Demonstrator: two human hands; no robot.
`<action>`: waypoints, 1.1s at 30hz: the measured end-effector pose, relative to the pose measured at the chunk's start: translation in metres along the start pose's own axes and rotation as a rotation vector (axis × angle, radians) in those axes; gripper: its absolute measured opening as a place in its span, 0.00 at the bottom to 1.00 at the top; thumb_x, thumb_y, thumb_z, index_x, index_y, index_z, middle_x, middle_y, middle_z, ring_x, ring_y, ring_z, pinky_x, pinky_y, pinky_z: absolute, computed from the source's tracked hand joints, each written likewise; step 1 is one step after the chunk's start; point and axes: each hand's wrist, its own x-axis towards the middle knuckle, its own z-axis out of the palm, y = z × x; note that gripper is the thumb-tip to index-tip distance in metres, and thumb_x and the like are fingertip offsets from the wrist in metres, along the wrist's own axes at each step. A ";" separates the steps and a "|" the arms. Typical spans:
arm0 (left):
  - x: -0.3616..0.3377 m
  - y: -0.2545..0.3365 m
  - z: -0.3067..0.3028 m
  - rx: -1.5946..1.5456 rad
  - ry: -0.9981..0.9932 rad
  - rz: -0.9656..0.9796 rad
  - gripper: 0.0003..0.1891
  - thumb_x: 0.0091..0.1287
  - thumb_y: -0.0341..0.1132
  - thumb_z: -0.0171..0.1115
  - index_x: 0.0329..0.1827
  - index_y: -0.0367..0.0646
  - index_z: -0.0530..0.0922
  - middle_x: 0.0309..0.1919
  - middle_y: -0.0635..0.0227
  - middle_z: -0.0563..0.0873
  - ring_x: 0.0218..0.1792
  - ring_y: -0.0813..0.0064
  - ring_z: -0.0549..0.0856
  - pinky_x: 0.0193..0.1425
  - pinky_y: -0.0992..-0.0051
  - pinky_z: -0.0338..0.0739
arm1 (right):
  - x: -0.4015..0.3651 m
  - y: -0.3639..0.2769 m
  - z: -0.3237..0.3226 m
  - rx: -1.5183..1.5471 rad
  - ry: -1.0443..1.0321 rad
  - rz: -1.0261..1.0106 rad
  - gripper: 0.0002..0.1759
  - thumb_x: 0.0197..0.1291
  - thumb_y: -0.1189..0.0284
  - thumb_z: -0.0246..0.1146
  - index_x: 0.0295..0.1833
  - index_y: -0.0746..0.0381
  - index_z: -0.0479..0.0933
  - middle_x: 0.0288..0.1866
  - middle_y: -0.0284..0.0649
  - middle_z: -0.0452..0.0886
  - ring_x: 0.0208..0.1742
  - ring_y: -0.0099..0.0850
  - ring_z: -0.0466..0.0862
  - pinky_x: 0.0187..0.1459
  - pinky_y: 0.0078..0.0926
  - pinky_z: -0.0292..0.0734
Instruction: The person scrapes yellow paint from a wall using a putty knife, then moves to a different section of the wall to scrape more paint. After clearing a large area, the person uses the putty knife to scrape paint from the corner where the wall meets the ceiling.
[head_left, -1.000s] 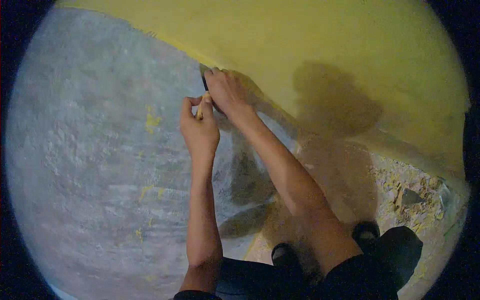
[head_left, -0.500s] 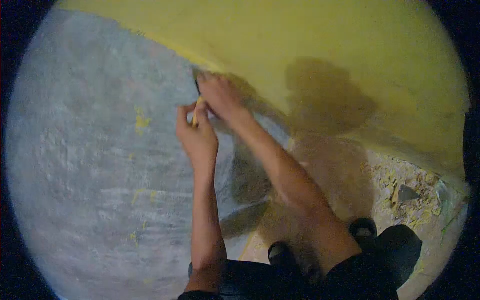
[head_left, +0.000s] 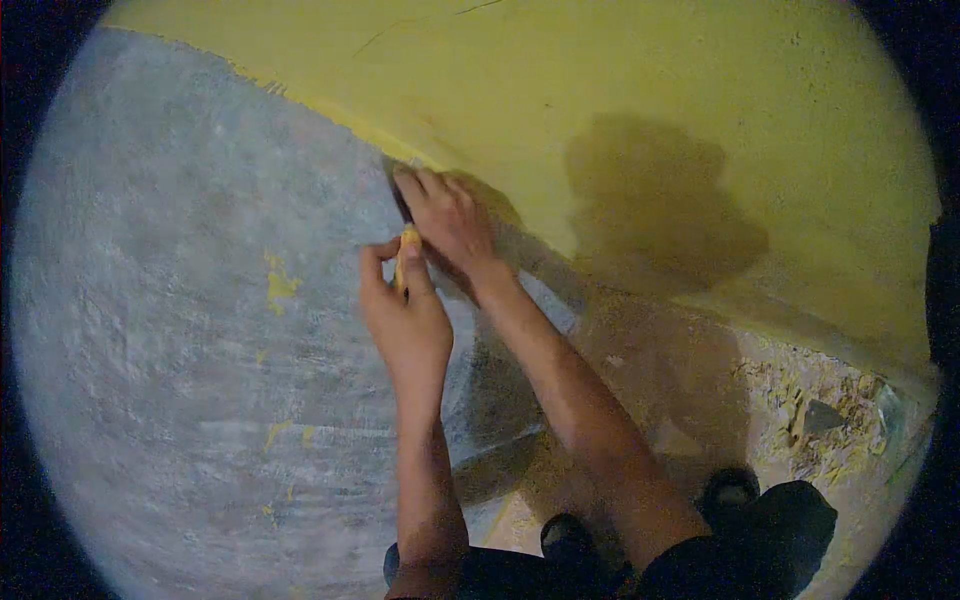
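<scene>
My left hand [head_left: 410, 320] is closed around the yellow handle [head_left: 409, 240] of a scraper, with thumb and index finger pinching it. The scraper's dark blade [head_left: 397, 185] points up against the wall, its tip at the edge of the yellow paint [head_left: 400, 150]. Beside it, my right hand [head_left: 453, 222] presses its fingers on the blade from the right; its thumb is hidden. Below that edge, the bare grey wall [head_left: 200, 200] carries a few small yellow paint patches [head_left: 283, 285].
Yellow paint [head_left: 480, 60] covers the upper wall, with a large shadow on it. On the floor at lower right, paint flakes [head_left: 860, 405] lie heaped around a grey triangular piece [head_left: 822, 417]. My feet in dark sandals [head_left: 565, 540] stand near the wall's base.
The wall and both hands sit slightly lower in the view. The blade stays at the paint edge, and both hands keep their places on the scraper.
</scene>
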 end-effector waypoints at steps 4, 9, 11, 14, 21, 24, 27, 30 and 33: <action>0.002 0.010 0.002 -0.059 0.004 0.097 0.10 0.73 0.38 0.56 0.40 0.40 0.71 0.19 0.76 0.72 0.20 0.88 0.64 0.21 0.81 0.55 | 0.007 0.004 -0.001 0.013 -0.063 0.047 0.17 0.52 0.72 0.59 0.50 0.61 0.75 0.41 0.44 0.78 0.44 0.44 0.82 0.45 0.41 0.79; 0.005 0.030 -0.012 -0.141 -0.113 -0.203 0.10 0.72 0.35 0.57 0.37 0.36 0.72 0.23 0.69 0.76 0.23 0.84 0.70 0.25 0.77 0.65 | 0.011 0.002 -0.003 -0.153 -0.087 -0.008 0.16 0.51 0.71 0.60 0.47 0.62 0.75 0.39 0.44 0.79 0.42 0.44 0.83 0.41 0.39 0.80; 0.008 0.023 -0.013 -0.147 -0.098 -0.173 0.10 0.72 0.35 0.57 0.37 0.36 0.72 0.23 0.69 0.77 0.23 0.84 0.70 0.25 0.77 0.65 | 0.009 -0.003 -0.005 -0.131 -0.059 -0.003 0.15 0.51 0.71 0.60 0.46 0.62 0.75 0.39 0.44 0.79 0.42 0.44 0.83 0.40 0.39 0.80; 0.002 0.013 -0.019 -0.207 -0.101 -0.168 0.11 0.71 0.39 0.59 0.38 0.42 0.72 0.19 0.74 0.73 0.19 0.87 0.65 0.20 0.80 0.57 | 0.004 -0.013 -0.004 -0.127 -0.042 0.008 0.12 0.51 0.72 0.60 0.42 0.62 0.75 0.39 0.44 0.79 0.41 0.44 0.83 0.39 0.39 0.80; 0.006 0.014 -0.024 -0.200 -0.119 -0.178 0.11 0.70 0.36 0.60 0.33 0.37 0.73 0.21 0.69 0.76 0.21 0.84 0.69 0.24 0.75 0.63 | 0.005 -0.010 -0.002 -0.204 -0.258 0.088 0.10 0.58 0.71 0.56 0.44 0.64 0.75 0.42 0.47 0.79 0.44 0.46 0.82 0.41 0.43 0.82; 0.012 0.006 -0.016 -0.186 -0.113 -0.202 0.11 0.70 0.36 0.60 0.34 0.37 0.73 0.21 0.69 0.77 0.21 0.84 0.69 0.24 0.76 0.63 | 0.010 -0.008 -0.004 -0.152 -0.163 0.087 0.13 0.58 0.71 0.56 0.48 0.65 0.74 0.46 0.49 0.78 0.48 0.48 0.81 0.43 0.43 0.81; 0.013 0.007 -0.018 -0.156 -0.089 -0.095 0.11 0.70 0.36 0.60 0.34 0.36 0.73 0.23 0.68 0.78 0.22 0.83 0.70 0.25 0.76 0.66 | 0.003 -0.015 -0.001 -0.133 -0.173 0.091 0.13 0.56 0.72 0.57 0.47 0.65 0.74 0.45 0.49 0.78 0.47 0.48 0.81 0.45 0.44 0.79; 0.005 0.017 -0.019 -0.155 -0.115 -0.236 0.12 0.70 0.36 0.59 0.34 0.35 0.73 0.26 0.62 0.81 0.26 0.78 0.75 0.31 0.71 0.71 | 0.006 -0.004 0.006 -0.160 -0.024 0.075 0.10 0.55 0.72 0.57 0.41 0.64 0.74 0.40 0.48 0.79 0.43 0.47 0.82 0.44 0.45 0.78; 0.016 -0.021 0.004 -0.128 0.010 0.137 0.11 0.70 0.40 0.61 0.36 0.43 0.73 0.19 0.75 0.75 0.18 0.86 0.67 0.20 0.79 0.58 | 0.006 0.003 0.013 -0.111 -0.006 0.099 0.10 0.57 0.71 0.56 0.42 0.63 0.74 0.40 0.47 0.79 0.43 0.47 0.82 0.43 0.46 0.79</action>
